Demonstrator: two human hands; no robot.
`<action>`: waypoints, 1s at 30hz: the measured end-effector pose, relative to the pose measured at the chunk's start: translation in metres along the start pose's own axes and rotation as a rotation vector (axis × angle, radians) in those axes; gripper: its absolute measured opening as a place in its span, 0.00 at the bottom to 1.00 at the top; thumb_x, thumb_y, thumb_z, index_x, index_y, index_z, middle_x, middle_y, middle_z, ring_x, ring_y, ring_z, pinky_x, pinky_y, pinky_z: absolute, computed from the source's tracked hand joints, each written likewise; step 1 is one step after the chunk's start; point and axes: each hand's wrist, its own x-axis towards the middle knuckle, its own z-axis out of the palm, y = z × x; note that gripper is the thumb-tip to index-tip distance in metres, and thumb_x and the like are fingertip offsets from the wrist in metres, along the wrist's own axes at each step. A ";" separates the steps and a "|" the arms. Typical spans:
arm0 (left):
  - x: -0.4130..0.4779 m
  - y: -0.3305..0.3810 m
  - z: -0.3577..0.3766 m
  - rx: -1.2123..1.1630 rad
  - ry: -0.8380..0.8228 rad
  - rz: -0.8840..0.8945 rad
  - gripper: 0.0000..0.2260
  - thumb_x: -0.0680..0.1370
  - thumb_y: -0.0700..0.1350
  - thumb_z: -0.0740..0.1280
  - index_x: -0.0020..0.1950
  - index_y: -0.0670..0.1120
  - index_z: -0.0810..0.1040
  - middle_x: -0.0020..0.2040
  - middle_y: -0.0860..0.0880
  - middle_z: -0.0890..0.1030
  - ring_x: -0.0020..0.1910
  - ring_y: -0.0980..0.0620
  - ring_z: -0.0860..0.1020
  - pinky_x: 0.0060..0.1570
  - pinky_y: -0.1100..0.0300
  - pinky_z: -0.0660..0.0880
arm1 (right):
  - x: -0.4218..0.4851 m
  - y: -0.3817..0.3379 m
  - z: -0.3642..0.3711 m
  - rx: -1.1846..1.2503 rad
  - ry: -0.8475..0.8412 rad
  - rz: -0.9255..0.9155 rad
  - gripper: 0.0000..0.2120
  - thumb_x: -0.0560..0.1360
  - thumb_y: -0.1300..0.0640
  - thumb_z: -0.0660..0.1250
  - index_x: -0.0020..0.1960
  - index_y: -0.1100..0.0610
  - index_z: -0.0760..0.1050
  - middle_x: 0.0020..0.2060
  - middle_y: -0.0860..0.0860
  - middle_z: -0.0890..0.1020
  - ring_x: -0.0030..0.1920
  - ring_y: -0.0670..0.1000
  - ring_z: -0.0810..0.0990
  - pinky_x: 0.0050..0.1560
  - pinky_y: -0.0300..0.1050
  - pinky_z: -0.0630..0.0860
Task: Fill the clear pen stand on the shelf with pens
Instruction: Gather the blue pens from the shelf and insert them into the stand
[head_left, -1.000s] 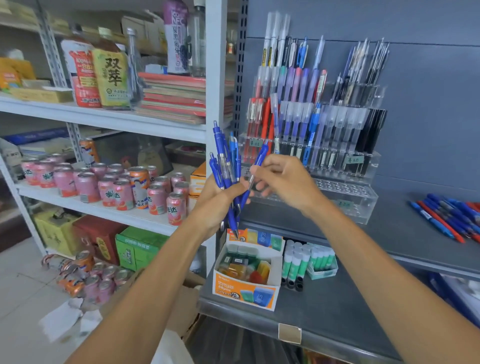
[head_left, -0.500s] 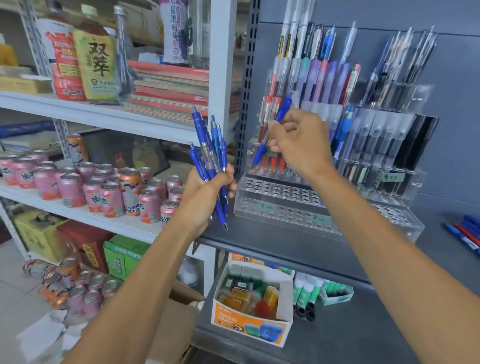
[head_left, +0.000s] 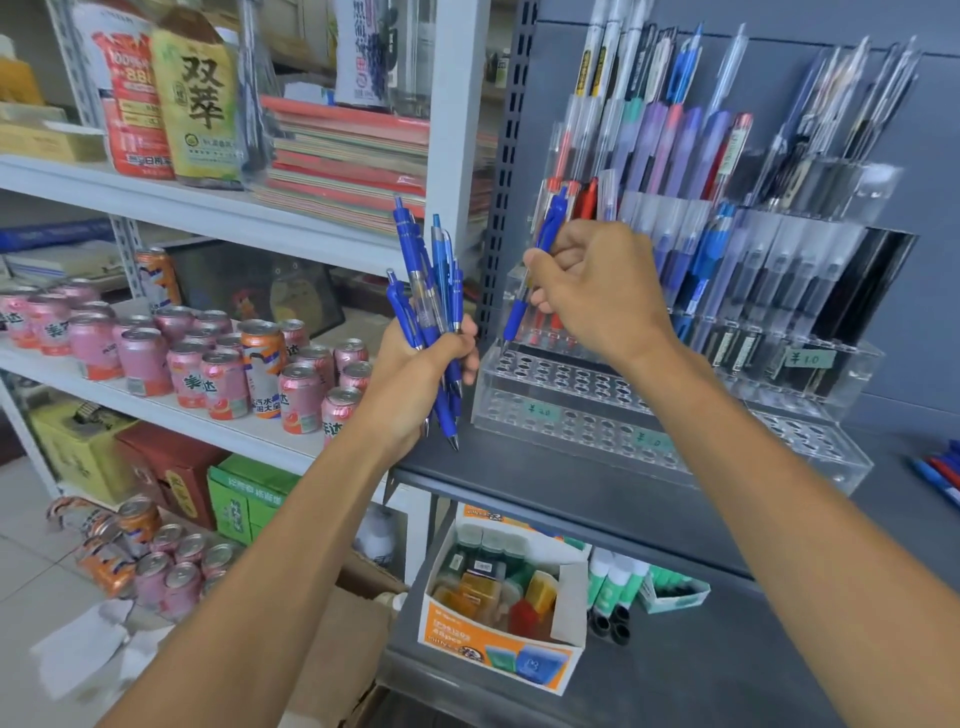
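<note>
The clear tiered pen stand (head_left: 571, 410) stands on the grey shelf (head_left: 597, 493); its upper tiers hold many pens, its two front rows of holes are bare. My left hand (head_left: 415, 379) grips a bundle of several blue pens (head_left: 431, 312) upright, just left of the stand. My right hand (head_left: 592, 291) pinches a single blue pen (head_left: 535, 270), tip down, over the left end of the upper bare row. The tip sits just above the holes.
Loose blue and red pens (head_left: 940, 473) lie at the shelf's right edge. Below are an orange box of small items (head_left: 498, 649) and glue sticks (head_left: 613, 587). Left shelves carry drink cans (head_left: 218, 374), bottles and stacked notebooks (head_left: 353, 171).
My right hand has carried the single blue pen down and left, from in front of the filled tiers to the bare row. The left hand's bundle has barely moved.
</note>
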 end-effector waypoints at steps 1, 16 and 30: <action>0.000 0.001 0.001 -0.001 0.001 -0.001 0.06 0.76 0.30 0.61 0.46 0.39 0.74 0.35 0.44 0.73 0.33 0.47 0.72 0.37 0.56 0.72 | 0.000 -0.001 -0.001 -0.007 0.003 0.001 0.10 0.77 0.55 0.69 0.39 0.60 0.78 0.29 0.51 0.83 0.33 0.50 0.85 0.45 0.51 0.83; -0.009 0.014 0.007 0.037 0.026 0.004 0.08 0.76 0.29 0.61 0.45 0.40 0.75 0.34 0.46 0.75 0.33 0.50 0.73 0.36 0.57 0.74 | -0.031 0.005 0.014 -0.117 -0.129 0.130 0.13 0.73 0.50 0.74 0.44 0.60 0.82 0.38 0.52 0.86 0.42 0.51 0.85 0.51 0.48 0.81; -0.027 0.026 0.033 -0.001 -0.058 -0.110 0.09 0.71 0.34 0.61 0.49 0.38 0.77 0.33 0.45 0.79 0.31 0.48 0.76 0.40 0.54 0.75 | -0.059 0.000 -0.014 0.351 -0.200 0.085 0.03 0.78 0.58 0.67 0.48 0.55 0.79 0.41 0.51 0.83 0.36 0.50 0.84 0.37 0.43 0.82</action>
